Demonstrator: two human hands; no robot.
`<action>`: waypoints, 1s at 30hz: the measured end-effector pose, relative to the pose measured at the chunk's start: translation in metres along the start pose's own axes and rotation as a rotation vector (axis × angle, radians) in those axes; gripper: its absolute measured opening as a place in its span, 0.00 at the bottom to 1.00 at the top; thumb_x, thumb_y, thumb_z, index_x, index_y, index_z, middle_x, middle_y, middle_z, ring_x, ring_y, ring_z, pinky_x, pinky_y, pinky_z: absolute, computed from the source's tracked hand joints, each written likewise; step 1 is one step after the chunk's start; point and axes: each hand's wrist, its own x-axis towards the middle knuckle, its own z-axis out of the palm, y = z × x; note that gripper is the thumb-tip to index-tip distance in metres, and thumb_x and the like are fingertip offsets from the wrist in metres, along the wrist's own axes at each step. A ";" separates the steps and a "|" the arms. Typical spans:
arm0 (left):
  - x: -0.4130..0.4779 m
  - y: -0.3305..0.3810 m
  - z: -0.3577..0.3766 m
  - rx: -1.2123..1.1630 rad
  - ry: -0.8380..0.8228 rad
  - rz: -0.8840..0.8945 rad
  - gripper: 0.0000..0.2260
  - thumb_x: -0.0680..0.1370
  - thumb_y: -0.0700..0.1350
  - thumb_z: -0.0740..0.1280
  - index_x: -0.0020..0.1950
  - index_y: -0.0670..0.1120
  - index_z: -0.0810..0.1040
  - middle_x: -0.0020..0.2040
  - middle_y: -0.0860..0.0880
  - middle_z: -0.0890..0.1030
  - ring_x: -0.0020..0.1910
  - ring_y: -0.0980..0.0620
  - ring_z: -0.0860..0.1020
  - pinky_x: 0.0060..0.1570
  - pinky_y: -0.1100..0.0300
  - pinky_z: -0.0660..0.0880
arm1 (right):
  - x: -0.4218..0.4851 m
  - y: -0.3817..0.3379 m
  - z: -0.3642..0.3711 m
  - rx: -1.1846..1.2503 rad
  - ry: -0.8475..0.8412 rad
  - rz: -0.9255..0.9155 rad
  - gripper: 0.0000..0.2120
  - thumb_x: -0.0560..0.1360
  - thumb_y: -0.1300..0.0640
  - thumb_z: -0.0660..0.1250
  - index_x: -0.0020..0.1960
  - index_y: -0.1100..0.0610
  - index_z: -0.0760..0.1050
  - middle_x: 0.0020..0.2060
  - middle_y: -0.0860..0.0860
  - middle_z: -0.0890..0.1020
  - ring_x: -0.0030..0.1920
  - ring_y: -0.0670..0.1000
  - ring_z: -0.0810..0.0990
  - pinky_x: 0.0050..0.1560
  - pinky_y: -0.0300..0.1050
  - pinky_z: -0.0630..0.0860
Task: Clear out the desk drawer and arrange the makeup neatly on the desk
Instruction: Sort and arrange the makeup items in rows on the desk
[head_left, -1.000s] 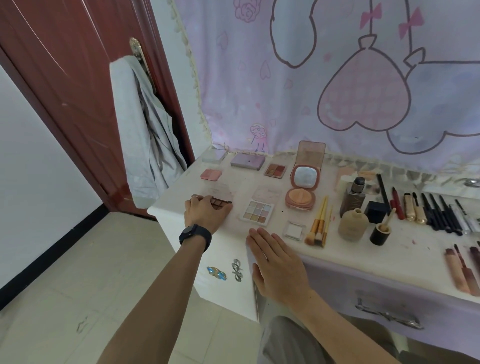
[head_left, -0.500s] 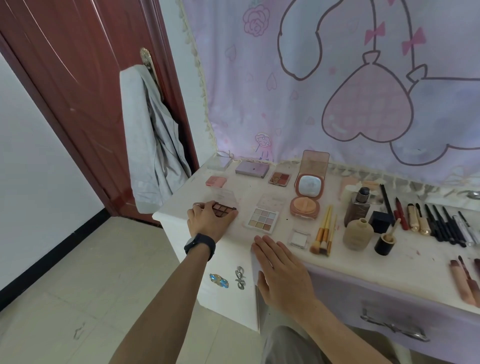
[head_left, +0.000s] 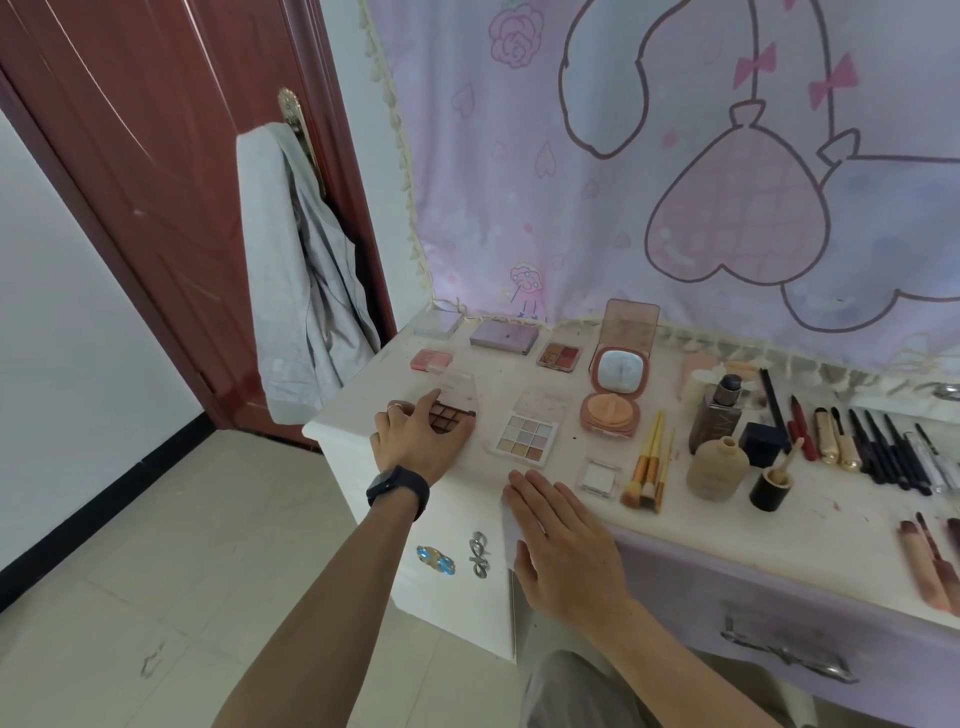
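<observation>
no real change: left hand (head_left: 415, 436) still grasps dark palette (head_left: 453, 419), right hand (head_left: 566, 551) lies flat, fingers released, on desk (head_left: 727, 530) edge; placement looks unfinished.

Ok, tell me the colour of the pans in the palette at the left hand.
Dark brown, in the palette the left hand holds; head view.

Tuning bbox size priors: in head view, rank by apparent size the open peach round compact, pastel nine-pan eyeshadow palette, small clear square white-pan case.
1. Open peach round compact, lid up.
2. Pastel nine-pan eyeshadow palette.
3. Small clear square white-pan case, smallest though nearest the camera.
</observation>
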 end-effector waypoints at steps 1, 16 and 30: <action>0.000 0.001 -0.001 0.002 -0.002 0.000 0.31 0.72 0.71 0.63 0.73 0.60 0.68 0.64 0.46 0.71 0.65 0.44 0.66 0.67 0.50 0.63 | 0.000 0.000 0.000 0.001 -0.003 0.000 0.27 0.75 0.54 0.59 0.73 0.59 0.73 0.73 0.55 0.73 0.73 0.55 0.72 0.71 0.54 0.71; 0.034 -0.043 -0.043 -0.214 0.023 -0.041 0.18 0.78 0.47 0.66 0.68 0.49 0.72 0.63 0.45 0.74 0.64 0.45 0.70 0.58 0.49 0.74 | 0.016 -0.010 -0.008 -0.079 -0.107 -0.148 0.29 0.74 0.51 0.60 0.73 0.59 0.72 0.74 0.55 0.72 0.75 0.56 0.70 0.75 0.54 0.63; 0.136 -0.021 -0.028 -0.074 -0.233 0.152 0.19 0.80 0.56 0.65 0.71 0.57 0.73 0.65 0.42 0.76 0.59 0.45 0.76 0.50 0.59 0.70 | 0.058 -0.023 0.020 -0.191 -0.173 -0.334 0.27 0.73 0.50 0.64 0.68 0.61 0.78 0.74 0.58 0.71 0.75 0.58 0.68 0.75 0.52 0.66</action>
